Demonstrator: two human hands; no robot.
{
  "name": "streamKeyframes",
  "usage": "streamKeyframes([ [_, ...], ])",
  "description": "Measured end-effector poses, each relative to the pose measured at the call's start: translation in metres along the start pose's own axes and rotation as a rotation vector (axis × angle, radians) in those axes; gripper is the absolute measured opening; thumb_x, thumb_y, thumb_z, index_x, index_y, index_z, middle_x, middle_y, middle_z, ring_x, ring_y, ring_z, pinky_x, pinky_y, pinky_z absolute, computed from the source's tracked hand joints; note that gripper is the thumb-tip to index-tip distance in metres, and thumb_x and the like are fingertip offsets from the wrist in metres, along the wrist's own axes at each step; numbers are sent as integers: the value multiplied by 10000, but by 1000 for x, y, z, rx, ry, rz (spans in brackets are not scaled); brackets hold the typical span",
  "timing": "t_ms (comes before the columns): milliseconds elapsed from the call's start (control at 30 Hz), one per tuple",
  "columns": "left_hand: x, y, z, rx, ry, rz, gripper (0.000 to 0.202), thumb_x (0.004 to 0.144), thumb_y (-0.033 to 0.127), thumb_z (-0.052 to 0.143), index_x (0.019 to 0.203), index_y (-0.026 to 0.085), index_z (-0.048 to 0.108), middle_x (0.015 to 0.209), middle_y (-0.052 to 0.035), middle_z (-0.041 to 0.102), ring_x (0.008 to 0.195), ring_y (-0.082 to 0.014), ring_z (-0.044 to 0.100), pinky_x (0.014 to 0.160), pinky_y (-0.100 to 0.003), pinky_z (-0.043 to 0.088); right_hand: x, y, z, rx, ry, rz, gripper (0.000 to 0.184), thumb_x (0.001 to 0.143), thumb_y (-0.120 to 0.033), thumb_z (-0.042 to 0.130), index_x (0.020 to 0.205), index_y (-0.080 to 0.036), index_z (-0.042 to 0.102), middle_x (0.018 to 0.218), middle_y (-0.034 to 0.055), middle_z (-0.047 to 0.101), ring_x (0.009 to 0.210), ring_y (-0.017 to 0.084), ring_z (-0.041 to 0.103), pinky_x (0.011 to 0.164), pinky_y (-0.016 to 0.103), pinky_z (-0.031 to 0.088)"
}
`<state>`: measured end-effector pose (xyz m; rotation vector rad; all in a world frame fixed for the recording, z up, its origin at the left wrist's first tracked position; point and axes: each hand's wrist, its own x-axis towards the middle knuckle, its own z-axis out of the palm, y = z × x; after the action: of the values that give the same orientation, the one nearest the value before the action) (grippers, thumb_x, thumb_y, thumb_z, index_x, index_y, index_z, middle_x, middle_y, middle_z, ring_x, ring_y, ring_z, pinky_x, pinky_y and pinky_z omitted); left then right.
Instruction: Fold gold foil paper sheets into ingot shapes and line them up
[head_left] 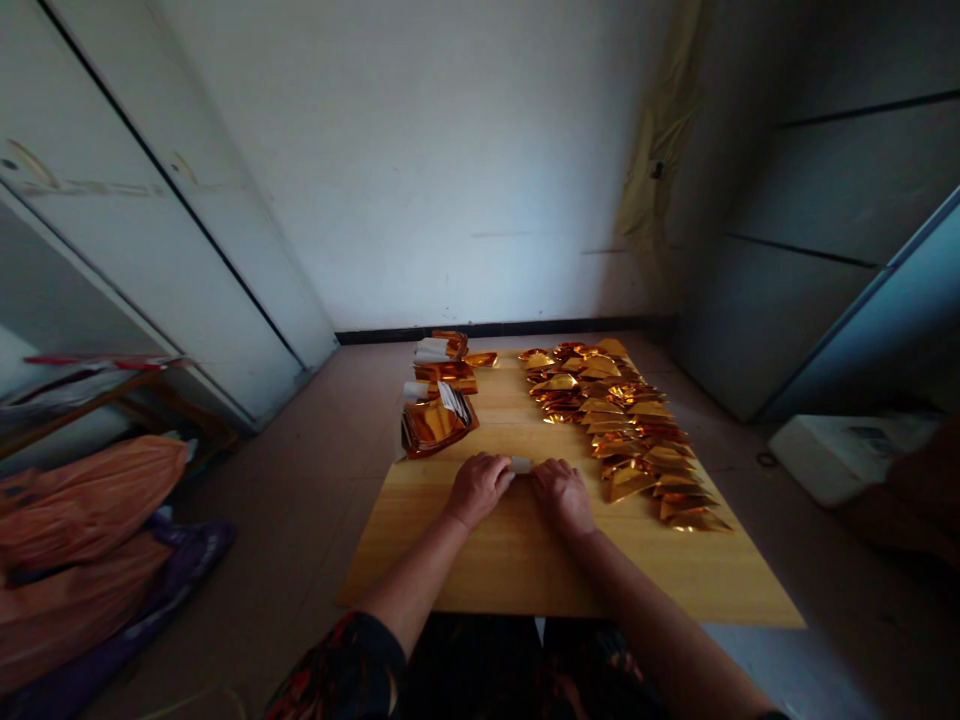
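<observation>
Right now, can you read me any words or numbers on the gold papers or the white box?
No words or numbers can be read.
White box: a dark printed patch, too small and blurred to read.
Gold foil pieces: no letters that can be made out.
White slips: too blurred to read.

White strip (521, 465) partly hidden between left hand (478, 489) and right hand (562, 496) (its full shape cannot be made out). Orange bags (75, 530) at 9 o'clock cut off by frame edge; markings on white box (847, 455) at 3 o'clock too small to be read.
</observation>
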<state>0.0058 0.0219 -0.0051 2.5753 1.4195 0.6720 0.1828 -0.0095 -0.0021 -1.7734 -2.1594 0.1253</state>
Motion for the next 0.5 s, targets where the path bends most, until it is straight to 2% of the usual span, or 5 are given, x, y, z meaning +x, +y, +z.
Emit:
streamKeyframes([
  [100, 0, -1, -1, -74, 9, -38, 168, 809, 188, 569, 968, 234, 595, 911, -28, 678, 903, -194, 592, 847, -334, 445, 0, 1, -1, -17, -4, 20, 213, 928, -248, 440, 927, -230, 652, 916, 60, 646, 893, 188, 538, 722, 276, 326],
  [233, 2, -6, 5, -176, 57, -107, 270, 787, 60, 512, 983, 231, 585, 936, -7, 680, 902, -162, 605, 855, -307, 442, 2, 0, -3, -51, -34, 66, 210, 938, -241, 426, 975, -232, 632, 946, 55, 649, 929, 189, 541, 739, 276, 328],
  [333, 6, -6, 9, -209, 79, -156, 276, 789, 48, 511, 994, 218, 582, 941, -11, 677, 890, -148, 608, 837, -281, 447, 4, -4, -3, -73, -54, 128, 218, 943, -222, 412, 1031, -233, 612, 968, 50, 650, 944, 182, 545, 742, 272, 329],
  [500, 12, 1, 13, -137, 79, -247, 235, 806, 91, 532, 995, 216, 596, 912, -24, 677, 867, -158, 601, 806, -280, 440, 8, -9, 0, -91, -32, 210, 220, 956, -229, 383, 998, -215, 598, 944, 59, 650, 931, 178, 559, 735, 271, 330],
])
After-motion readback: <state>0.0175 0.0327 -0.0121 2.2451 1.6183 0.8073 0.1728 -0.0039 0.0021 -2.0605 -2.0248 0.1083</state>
